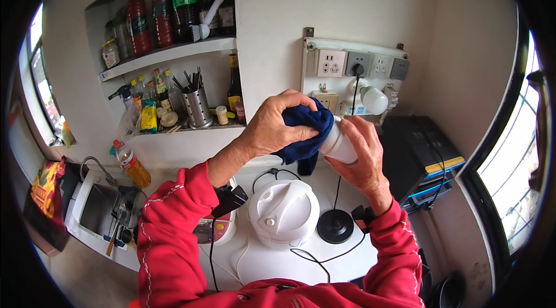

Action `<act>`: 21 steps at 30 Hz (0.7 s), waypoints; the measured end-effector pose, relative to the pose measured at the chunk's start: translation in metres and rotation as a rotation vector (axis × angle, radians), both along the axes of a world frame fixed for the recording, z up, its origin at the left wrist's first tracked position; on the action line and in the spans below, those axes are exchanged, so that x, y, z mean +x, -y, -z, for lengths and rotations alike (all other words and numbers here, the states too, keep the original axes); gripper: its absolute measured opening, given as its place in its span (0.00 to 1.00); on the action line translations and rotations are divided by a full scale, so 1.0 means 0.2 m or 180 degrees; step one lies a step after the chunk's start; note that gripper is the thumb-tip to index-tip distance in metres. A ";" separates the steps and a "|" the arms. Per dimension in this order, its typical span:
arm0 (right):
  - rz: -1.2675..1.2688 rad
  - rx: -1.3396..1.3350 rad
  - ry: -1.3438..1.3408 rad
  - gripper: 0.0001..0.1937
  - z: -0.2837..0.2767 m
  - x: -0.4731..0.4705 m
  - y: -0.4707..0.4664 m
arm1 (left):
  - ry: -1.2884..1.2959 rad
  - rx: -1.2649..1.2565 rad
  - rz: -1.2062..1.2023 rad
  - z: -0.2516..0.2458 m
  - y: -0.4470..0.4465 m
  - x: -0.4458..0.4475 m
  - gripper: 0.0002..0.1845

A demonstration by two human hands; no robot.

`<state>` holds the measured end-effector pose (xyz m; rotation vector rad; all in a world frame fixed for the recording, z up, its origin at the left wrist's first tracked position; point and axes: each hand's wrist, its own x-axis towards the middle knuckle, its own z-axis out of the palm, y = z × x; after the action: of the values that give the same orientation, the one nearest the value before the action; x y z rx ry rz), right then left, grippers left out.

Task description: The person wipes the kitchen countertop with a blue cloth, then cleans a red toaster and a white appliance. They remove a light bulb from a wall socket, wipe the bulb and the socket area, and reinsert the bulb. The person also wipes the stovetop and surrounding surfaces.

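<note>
My left hand (278, 123) presses a bunched dark blue cloth (309, 127) against one end of a white rounded vessel (341, 145), with fingers and thumb pinching the cloth. Around the vessel's other side curl the fingers of my right hand (364, 156). The vessel is tilted and raised over the counter; cloth and hands hide much of it, so its exact kind cannot be told. One end of the cloth hangs down. Below the hands stands a white rice cooker (284, 214) with its lid closed. A round black power base (335, 226) lies to its right.
A second cooker (213, 229) is partly behind my left sleeve. Cords (312, 258) cross the white counter. At left are a sink (99, 206) and an oil bottle (132, 164). Wall shelves (169, 58) hold bottles. Sockets (331, 63) and a light bulb (374, 100) face me.
</note>
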<state>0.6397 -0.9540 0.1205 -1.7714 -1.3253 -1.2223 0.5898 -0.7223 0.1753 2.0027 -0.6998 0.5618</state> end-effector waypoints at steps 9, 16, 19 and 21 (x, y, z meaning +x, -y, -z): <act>-0.0047 -0.0170 -0.0741 0.37 0.02 -0.01 0.10 | 0.1025 0.0035 0.0161 -0.08 0.08 -0.03 0.18; -0.1164 -0.0379 -0.1749 0.37 0.12 -0.03 0.09 | -0.0302 0.1268 -0.0074 0.00 0.20 0.06 0.17; -0.1783 0.0191 -0.2627 0.40 0.16 -0.08 0.13 | -0.1183 0.0477 0.0797 0.04 0.11 0.13 0.21; -0.1806 0.0546 -0.2872 0.45 0.18 -0.09 0.14 | -0.1504 -0.0518 0.1039 0.16 0.12 0.12 0.23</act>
<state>0.6223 -0.9829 0.0851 -1.3873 -1.0025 -0.1536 0.6144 -0.7472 0.1424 1.7292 -0.6423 -0.0507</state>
